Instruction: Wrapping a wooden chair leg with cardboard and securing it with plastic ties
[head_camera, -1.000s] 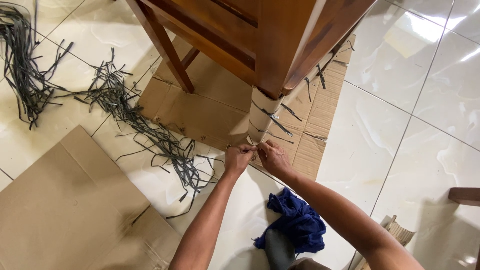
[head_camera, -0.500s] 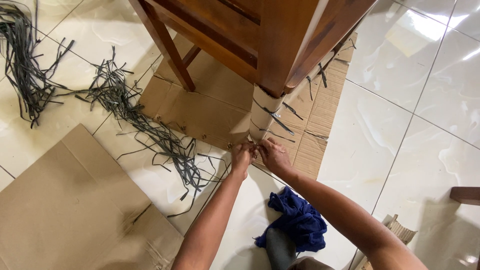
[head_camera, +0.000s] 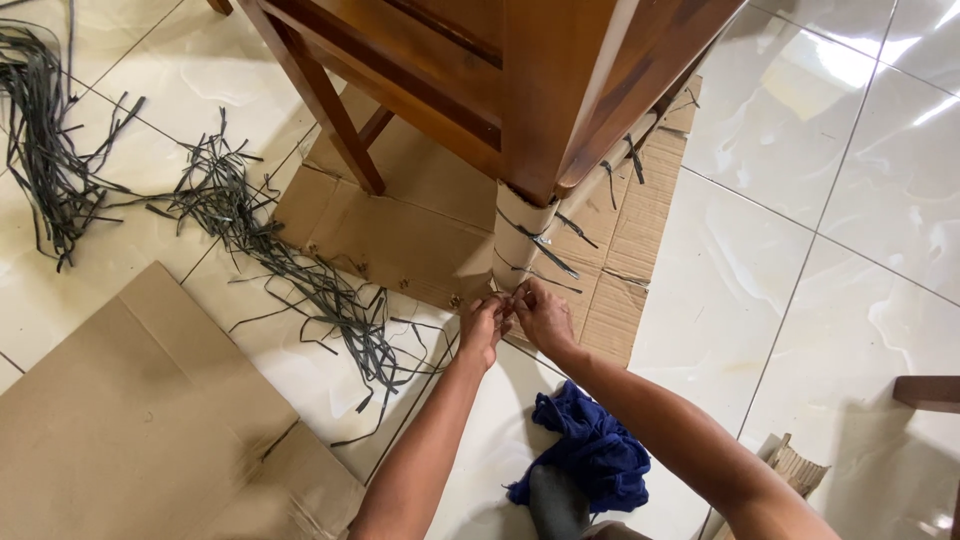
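A brown wooden piece of furniture (head_camera: 540, 80) stands on a flat cardboard sheet (head_camera: 400, 235). Its near leg is wrapped in cardboard (head_camera: 520, 235) bound by dark grey straps (head_camera: 545, 250). My left hand (head_camera: 482, 328) and my right hand (head_camera: 543, 315) meet at the foot of this wrapped leg. Both pinch a thin dark strap end at the bottom of the wrap. The strap itself is mostly hidden by my fingers.
Loose dark grey straps (head_camera: 260, 240) lie scattered on the white tiled floor at left, with a thicker bundle (head_camera: 45, 150) at far left. A large cardboard sheet (head_camera: 140, 420) lies at lower left. A blue cloth (head_camera: 590, 450) sits below my arms. Another wooden piece (head_camera: 925, 392) shows at right.
Both hands stay at the foot of the wrapped leg, shifting slightly; the left hand has moved closer to the right. The view has shifted a little.
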